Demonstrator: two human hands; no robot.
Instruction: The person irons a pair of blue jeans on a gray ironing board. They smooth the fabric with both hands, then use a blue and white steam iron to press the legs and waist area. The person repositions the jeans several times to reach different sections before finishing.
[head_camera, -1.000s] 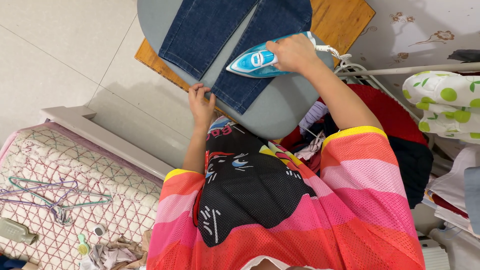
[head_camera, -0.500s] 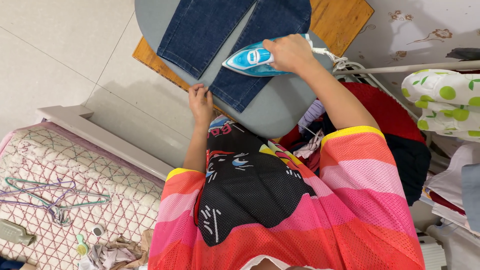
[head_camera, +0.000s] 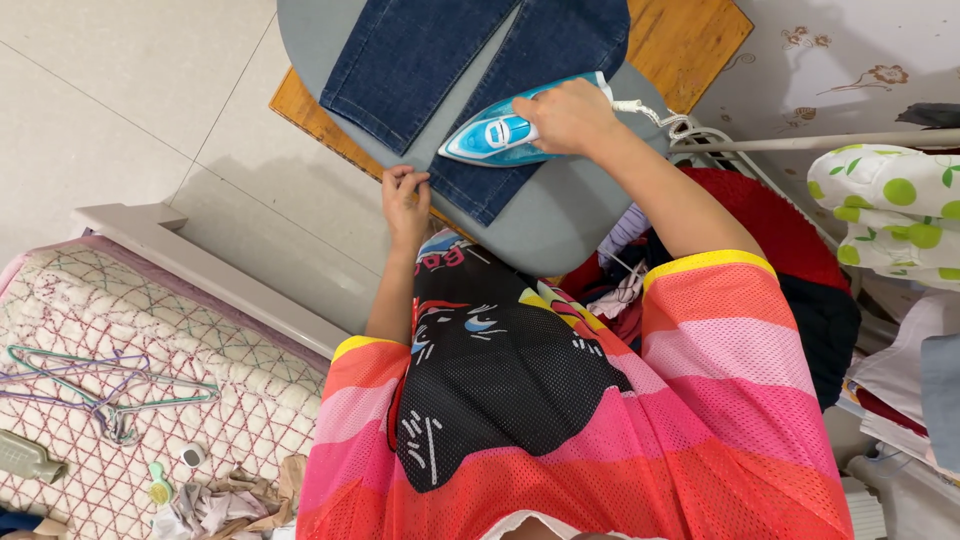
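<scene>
The grey ironing board (head_camera: 580, 215), the surface for all of this, fills the far middle of the view, its rounded near end just in front of the person's chest. A pair of dark blue jeans (head_camera: 430, 60) lies flat on it, 2 legs running from the far edge toward the near left, hems just short of the board's left rim. The step in hand looks like pressing the right leg near its hem. The right hand (head_camera: 568, 115) is wrapped shut around the handle of a blue and white steam iron (head_camera: 492, 134), whose tip points left over the denim. The left hand (head_camera: 405, 200) pinches the hem corner of that leg at the board's near-left edge, fingers curled on the cloth to keep it taut.

The next move, as I judge it, calls for gliding the iron along the leg while the pinching fingers stay clear of the hot tip, which sits near them.

Room is tight. The hem lies close to the board's edge, with floor tiles (head_camera: 120, 100) beyond on the left. The white cord (head_camera: 650, 110) trails right toward a wire rack (head_camera: 720, 150). A quilted bed (head_camera: 130, 340) with hangers (head_camera: 90, 385) lies near left.
</scene>
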